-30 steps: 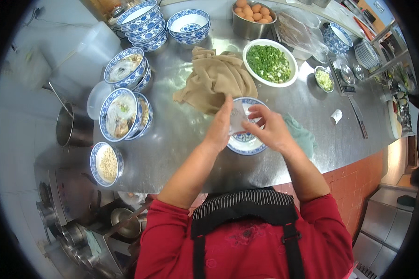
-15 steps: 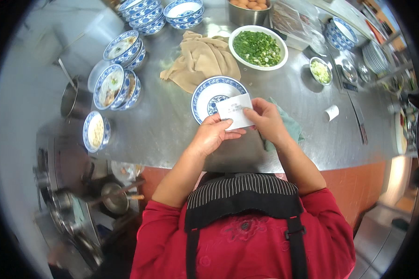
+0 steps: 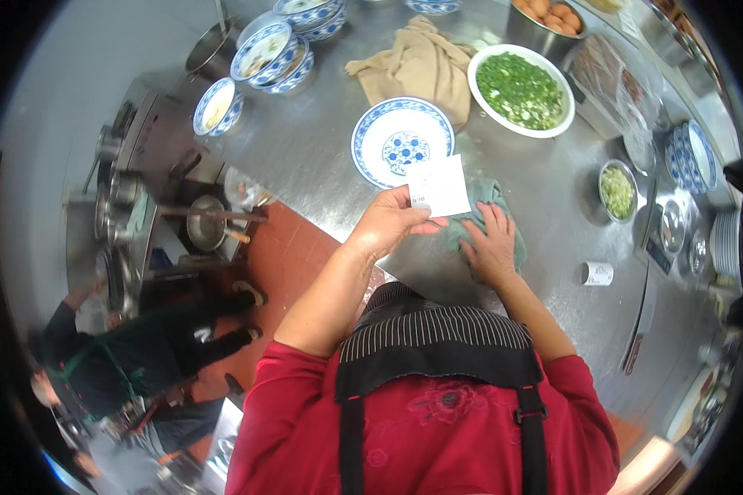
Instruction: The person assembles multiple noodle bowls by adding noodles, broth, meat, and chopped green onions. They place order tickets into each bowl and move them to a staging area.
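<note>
My left hand (image 3: 395,221) pinches a white paper slip (image 3: 440,186) with small print by its lower left corner. The slip is held over the near right rim of a blue-and-white patterned bowl (image 3: 380,137), which sits on the steel counter. To the right, my right hand (image 3: 491,245) has its fingers stretched out and lies on a folded green cloth (image 3: 510,216). Behind the bowl lies a crumpled tan cloth (image 3: 413,66). A white bowl of chopped green onions (image 3: 521,91) stands to the right of the tan cloth.
Filled patterned bowls (image 3: 262,51) are stacked at the back left. A pot of eggs (image 3: 551,18) is at the back. At the right are a bowl of chopped pale vegetable (image 3: 617,191), a paper roll (image 3: 597,274) and a knife (image 3: 641,326). Another person (image 3: 132,371) is at the lower left, beside pans.
My right hand has let go of the slip and moved down onto the green cloth. My left hand keeps the slip. The view has turned, and a person now shows at the lower left.
</note>
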A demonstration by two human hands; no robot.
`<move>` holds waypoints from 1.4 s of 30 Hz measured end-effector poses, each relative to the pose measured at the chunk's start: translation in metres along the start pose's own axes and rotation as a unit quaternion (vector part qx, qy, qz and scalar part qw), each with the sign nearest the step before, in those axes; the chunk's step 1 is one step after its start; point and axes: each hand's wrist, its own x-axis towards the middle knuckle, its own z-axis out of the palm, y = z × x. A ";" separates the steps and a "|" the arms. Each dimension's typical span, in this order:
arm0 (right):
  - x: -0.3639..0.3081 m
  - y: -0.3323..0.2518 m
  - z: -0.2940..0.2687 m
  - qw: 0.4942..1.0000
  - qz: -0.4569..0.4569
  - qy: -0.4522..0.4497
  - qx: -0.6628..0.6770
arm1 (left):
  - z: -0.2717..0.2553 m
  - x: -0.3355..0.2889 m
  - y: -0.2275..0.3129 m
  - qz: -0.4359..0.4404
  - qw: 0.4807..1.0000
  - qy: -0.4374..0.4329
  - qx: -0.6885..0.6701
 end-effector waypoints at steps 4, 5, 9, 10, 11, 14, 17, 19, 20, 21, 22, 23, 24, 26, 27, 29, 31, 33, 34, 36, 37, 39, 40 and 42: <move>0.006 0.032 0.008 0.998 -0.016 0.061 -0.016 | -0.003 -0.023 -0.016 0.015 0.998 0.053 0.014; 0.006 0.039 0.002 0.999 0.016 0.015 -0.041 | -0.005 -0.032 -0.022 0.012 0.997 0.067 0.021; 0.015 0.046 -0.041 0.989 0.083 0.002 -0.119 | -0.027 -0.058 -0.048 0.019 0.992 0.112 0.059; 0.016 0.040 -0.052 0.986 0.094 0.022 -0.134 | -0.034 -0.065 -0.058 0.009 0.990 0.129 0.051; 0.014 0.029 -0.062 0.988 0.063 0.056 -0.126 | -0.043 -0.073 -0.069 0.012 0.991 0.133 0.025; -0.003 -0.025 -0.064 0.996 -0.017 0.081 -0.020 | -0.082 -0.094 -0.105 -0.004 0.987 0.162 -0.009; -0.033 -0.087 -0.023 0.938 0.064 -0.212 0.266 | -0.131 -0.111 -0.151 -0.022 0.973 0.218 -0.072; -0.060 -0.122 0.024 0.788 0.103 -0.459 0.397 | -0.169 -0.125 -0.183 -0.033 0.955 0.257 -0.145; -0.076 -0.139 0.053 0.763 0.079 -0.485 0.421 | -0.189 -0.131 -0.198 -0.045 0.939 0.288 -0.185; -0.092 -0.154 0.083 0.721 0.059 -0.512 0.463 | -0.208 -0.140 -0.212 -0.049 0.924 0.311 -0.219; -0.099 -0.163 0.115 0.739 0.080 -0.522 0.418 | -0.228 -0.152 -0.223 -0.032 0.922 0.308 -0.233; -0.107 -0.171 0.145 0.737 0.090 -0.526 0.415 | -0.243 -0.168 -0.235 -0.026 0.917 0.309 -0.251; -0.114 -0.180 0.177 0.675 0.240 -0.545 0.435 | -0.255 -0.187 -0.246 -0.030 0.903 0.341 -0.261; -0.121 -0.186 0.222 0.652 0.448 -0.396 0.467 | -0.279 -0.219 -0.262 -0.022 0.883 0.390 -0.261; -0.118 -0.188 0.244 0.663 0.520 -0.308 0.441 | -0.293 -0.234 -0.269 -0.019 0.881 0.397 -0.259; -0.113 -0.194 0.279 0.687 0.512 -0.301 0.420 | -0.314 -0.268 -0.285 -0.047 0.873 0.417 -0.251; -0.100 -0.207 0.311 0.764 0.443 -0.270 0.384 | -0.339 -0.298 -0.299 -0.072 0.864 0.421 -0.267; -0.093 -0.229 0.334 0.855 0.316 -0.230 0.340 | -0.360 -0.326 -0.314 -0.077 0.860 0.444 -0.239; -0.088 -0.233 0.337 0.934 0.173 -0.248 0.190 | -0.371 -0.340 -0.321 -0.069 0.863 0.441 -0.236; -0.072 -0.242 0.346 0.970 0.141 -0.194 0.031 | -0.392 -0.362 -0.331 -0.065 0.866 0.439 -0.229; -0.065 -0.247 0.353 0.973 0.128 -0.189 -0.047 | -0.402 -0.372 -0.335 -0.070 0.865 0.436 -0.238; -0.052 -0.249 0.359 0.861 0.434 -0.189 0.187 | -0.415 -0.396 -0.344 -0.087 0.860 0.436 -0.250; -0.045 -0.250 0.363 0.825 0.470 -0.214 0.230 | -0.421 -0.404 -0.348 -0.085 0.861 0.436 -0.250; -0.039 -0.256 0.373 0.837 0.477 -0.163 0.212 | -0.434 -0.415 -0.357 -0.048 0.865 0.431 -0.253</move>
